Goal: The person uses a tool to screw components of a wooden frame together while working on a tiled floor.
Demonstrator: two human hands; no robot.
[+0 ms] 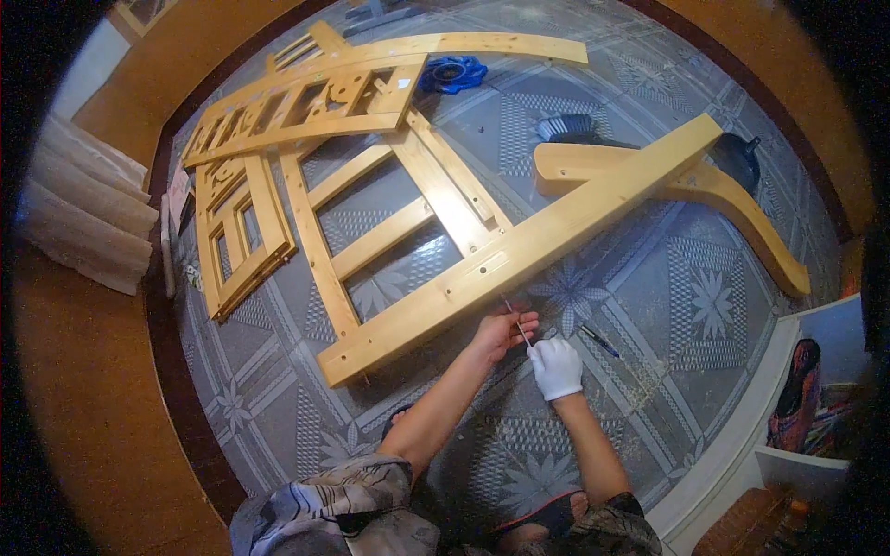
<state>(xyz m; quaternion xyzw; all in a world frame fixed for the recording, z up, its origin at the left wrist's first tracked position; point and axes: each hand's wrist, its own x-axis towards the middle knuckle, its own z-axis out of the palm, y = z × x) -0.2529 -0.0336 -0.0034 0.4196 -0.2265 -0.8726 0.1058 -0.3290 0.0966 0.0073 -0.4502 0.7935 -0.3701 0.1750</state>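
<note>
My right hand [558,369], in a white glove, is closed on one end of a thin metal rod [517,322]. The rod slants up and left to the near side of a long pale wooden beam [519,250] with several dark holes. My bare left hand [502,335] is beside the beam with its fingers curled around the middle of the rod. The rod's far tip meets or lies just under the beam's edge; I cannot tell which. The beam lies across the end of a slatted wooden frame [385,222].
A pen [601,342] lies right of my gloved hand. Beyond are a curved wooden leg [742,208], a brush [565,127], a blue plastic bag [454,74] and a cut-out wooden panel [306,107]. Another panel [243,232] lies left. White shelving [742,454] stands at the right.
</note>
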